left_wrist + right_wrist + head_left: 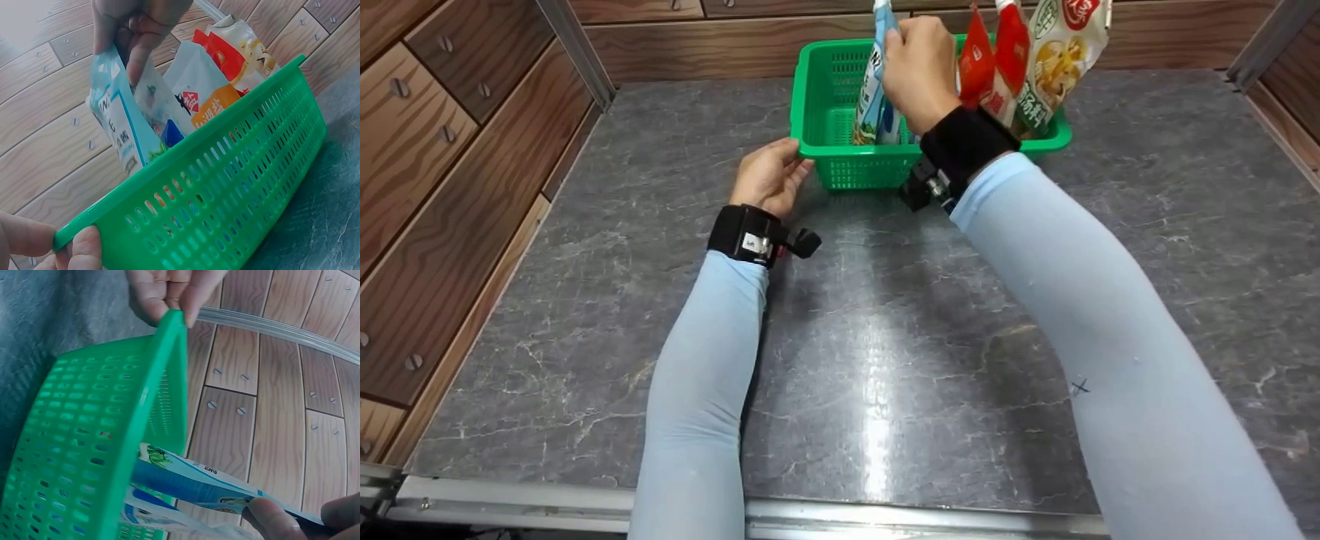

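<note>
A green plastic basket (859, 171) with slotted walls stands at the back of the grey table. My left hand (771, 178) pinches its near left corner between thumb and fingers, plain in the left wrist view. Over the basket, my right hand (919, 71) grips the upper part of a light-blue and white pouch (119, 121), whose lower end is inside the basket. Beside this pouch are a clear bag with a blue part (160, 107) and a white and orange salt bag (199, 84). The right wrist view shows the right fingertips (273, 520) on the pouch's edge.
To the right in the basket stand a red packet (976, 64), a red-topped pouch (1011, 52) and a white and green pouch (1054, 67). Wood-patterned panels (697, 52) wall in the grey table (660, 187). A metal rail (825, 517) runs along the front edge.
</note>
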### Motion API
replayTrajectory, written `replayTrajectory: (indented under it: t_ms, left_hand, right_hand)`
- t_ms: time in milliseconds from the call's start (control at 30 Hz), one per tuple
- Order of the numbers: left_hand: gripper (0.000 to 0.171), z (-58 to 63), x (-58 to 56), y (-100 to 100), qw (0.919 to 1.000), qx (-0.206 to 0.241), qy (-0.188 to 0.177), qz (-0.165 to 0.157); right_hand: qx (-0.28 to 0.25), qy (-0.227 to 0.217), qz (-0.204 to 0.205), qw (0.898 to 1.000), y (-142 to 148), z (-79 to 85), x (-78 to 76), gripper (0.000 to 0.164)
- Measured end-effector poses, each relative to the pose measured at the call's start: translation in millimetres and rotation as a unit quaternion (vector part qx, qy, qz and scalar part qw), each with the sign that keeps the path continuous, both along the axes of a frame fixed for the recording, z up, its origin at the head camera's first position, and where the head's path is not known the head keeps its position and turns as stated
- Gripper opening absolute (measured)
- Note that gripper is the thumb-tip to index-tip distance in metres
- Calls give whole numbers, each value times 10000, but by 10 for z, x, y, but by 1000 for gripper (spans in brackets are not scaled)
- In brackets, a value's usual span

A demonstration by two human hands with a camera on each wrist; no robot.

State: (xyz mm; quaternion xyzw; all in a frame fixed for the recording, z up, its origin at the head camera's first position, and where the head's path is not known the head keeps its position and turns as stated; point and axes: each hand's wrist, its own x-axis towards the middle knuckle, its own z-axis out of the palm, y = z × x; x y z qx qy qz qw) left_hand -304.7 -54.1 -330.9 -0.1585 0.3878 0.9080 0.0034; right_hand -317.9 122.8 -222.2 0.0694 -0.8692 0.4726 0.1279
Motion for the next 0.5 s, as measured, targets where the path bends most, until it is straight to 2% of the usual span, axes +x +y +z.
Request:
replayTrajectory:
  t_ms: [233, 500]
  left_hand:
    - [37, 1, -5, 28, 10000, -22, -3, -39]
    - [34, 18, -16, 47, 9999, -89, -7, -53]
  right_hand:
    - [786, 267, -236, 9963, -58, -118, -8, 28]
    - [1127, 320, -376, 9924, -65, -157, -7, 28]
